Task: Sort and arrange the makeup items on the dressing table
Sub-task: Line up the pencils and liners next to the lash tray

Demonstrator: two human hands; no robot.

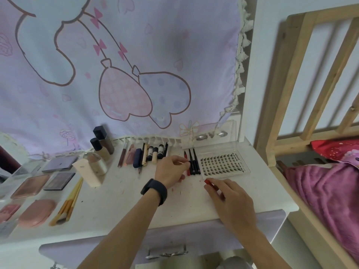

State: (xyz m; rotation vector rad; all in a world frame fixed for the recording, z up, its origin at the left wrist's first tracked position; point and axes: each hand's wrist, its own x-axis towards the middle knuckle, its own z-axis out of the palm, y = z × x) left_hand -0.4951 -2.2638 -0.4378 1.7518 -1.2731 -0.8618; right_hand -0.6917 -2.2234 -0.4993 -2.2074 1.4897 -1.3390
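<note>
From the head view, the white surface (pixel 120 202) carries makeup in groups. At the back stand two foundation bottles (pixel 101 144) with dark caps. Beside them lies a row of slim tubes and pens (pixel 147 155), too tightly packed to count surely. To the right of that row lie three pencils side by side, one red pencil (pixel 186 155) and two black pencils (pixel 195 162), points toward the wall. Just right of them is one clear lash case (pixel 221 164), lid up, with rows of dark lash clusters on a white card. On the left lie five compacts (pixel 59 181): one lilac, one dark, one bronze and two pink. Next to them is a bunch of yellow-handled brushes (pixel 71 200).

The left hand (pixel 171 169), with a black wristband (pixel 154 191), has its fingers curled over the middle of the red pencil; whether it grips it I cannot tell. The right hand (pixel 229 199) is near the surface's front edge, below the lash case, and pinches a short red stick (pixel 208 181) at its fingertips
</note>
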